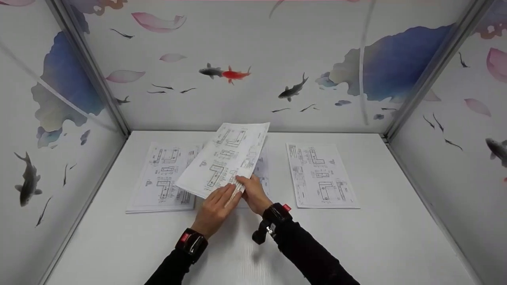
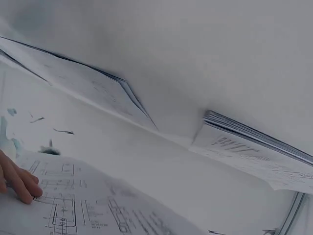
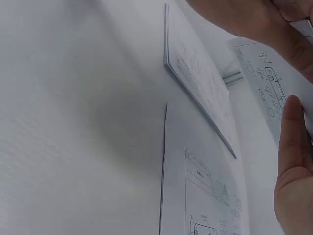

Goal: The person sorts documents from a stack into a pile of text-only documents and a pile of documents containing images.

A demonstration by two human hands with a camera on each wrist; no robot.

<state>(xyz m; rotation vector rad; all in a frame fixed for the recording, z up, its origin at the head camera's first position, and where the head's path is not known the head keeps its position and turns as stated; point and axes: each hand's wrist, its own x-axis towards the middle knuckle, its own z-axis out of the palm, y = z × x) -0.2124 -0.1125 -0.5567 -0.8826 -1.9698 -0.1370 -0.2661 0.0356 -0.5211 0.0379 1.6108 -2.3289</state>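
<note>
1. Three piles of printed drawings lie on the bench (image 1: 336, 245). The left pile (image 1: 163, 174) sits slightly fanned, well in from the side wall (image 1: 27, 221), its right part overhung by the held paper.
2. The left hand (image 1: 214, 209) lays its fingers nearly straight and close together on the paper's near edge; its thumb is hidden.
3. The held paper (image 1: 227, 158) is slanted above the bench, between left pile and back wall (image 1: 245, 107), its far end reaching up in front of that wall. How many sheets it has, I cannot tell.
4. Under and behind it, the middle pile (image 1: 262, 170) shows only at its right part.
5. The right hand (image 1: 255, 194) pinches the paper's near right corner, thumb on top. The step in hand looks like gathering and squaring these sheets, or parting them; a next move likely calls for a firm corner grip and a level lowering, without brushing the left pile's edge.
6. The right pile (image 1: 323, 176) lies apart, past a bare strip beside the middle pile. Most open room is on the near side and to the far right.
</note>
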